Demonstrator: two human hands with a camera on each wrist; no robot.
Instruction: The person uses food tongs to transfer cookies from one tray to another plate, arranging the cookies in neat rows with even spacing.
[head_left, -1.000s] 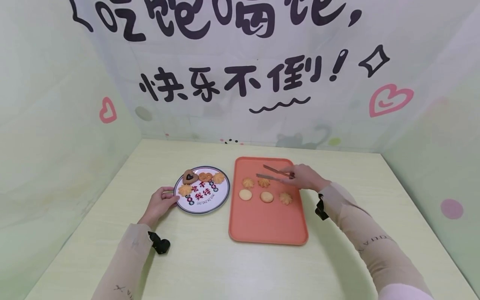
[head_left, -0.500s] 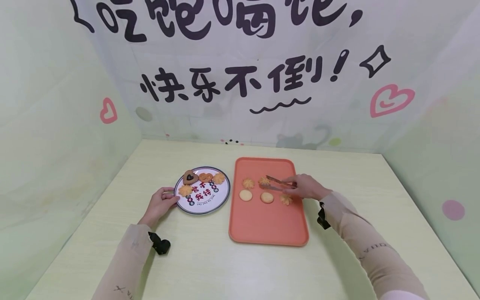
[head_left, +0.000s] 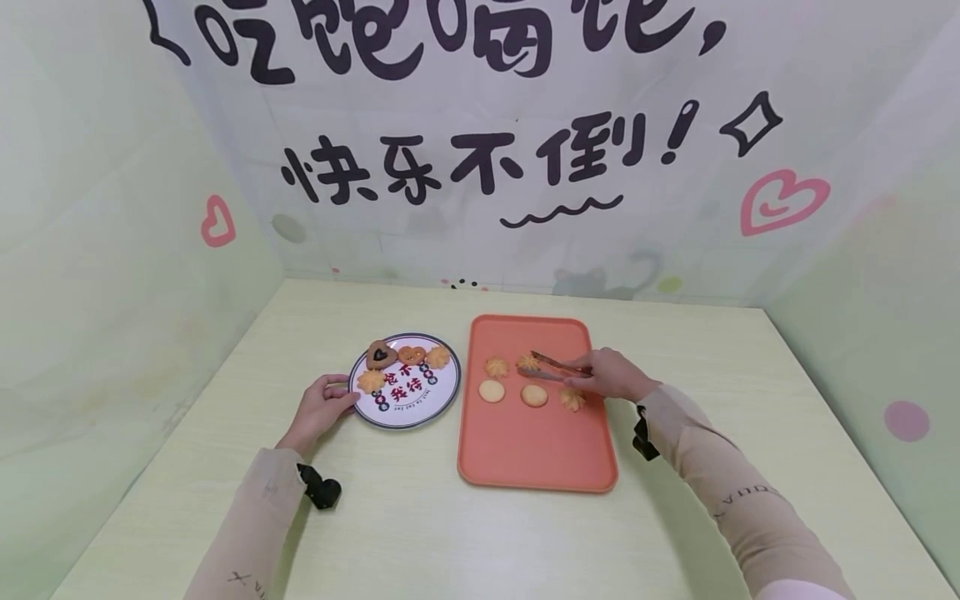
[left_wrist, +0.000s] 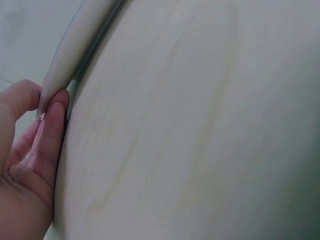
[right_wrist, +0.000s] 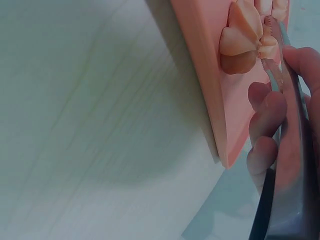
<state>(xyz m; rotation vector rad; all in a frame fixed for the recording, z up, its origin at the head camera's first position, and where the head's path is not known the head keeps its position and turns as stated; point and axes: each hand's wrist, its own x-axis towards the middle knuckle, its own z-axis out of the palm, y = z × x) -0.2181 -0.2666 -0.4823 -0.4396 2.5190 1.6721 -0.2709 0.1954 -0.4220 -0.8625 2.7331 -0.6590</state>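
My left hand [head_left: 321,408] pinches the near-left rim of a round white plate [head_left: 427,400], thumb on top and fingers under the edge in the left wrist view. On it lie a brown heart cookie [head_left: 381,355], a pretzel-shaped cookie [head_left: 411,356] and two flower-shaped cookies. Over the orange tray [head_left: 536,454], my right hand [head_left: 613,375] grips metal tongs [right_wrist: 295,150]. Their toothed tips stand on either side of a flower-shaped cookie [head_left: 528,362] in the tray's back row. Another flower-shaped cookie [right_wrist: 241,42] sits close by the right fingers, near the tray's right wall.
Also on the tray are a flower-shaped cookie [head_left: 496,367] and two plain round cookies, one at the left [head_left: 491,391] and one in the middle [head_left: 534,396]. Plate and tray stand side by side on a pale wooden table [head_left: 405,533], with printed cloth walls [head_left: 420,242] behind and beside it.
The tongs came down and slightly toward me, and their arms drew closer together around the back-row flower-shaped cookie. My left hand and the plate have stayed in place.
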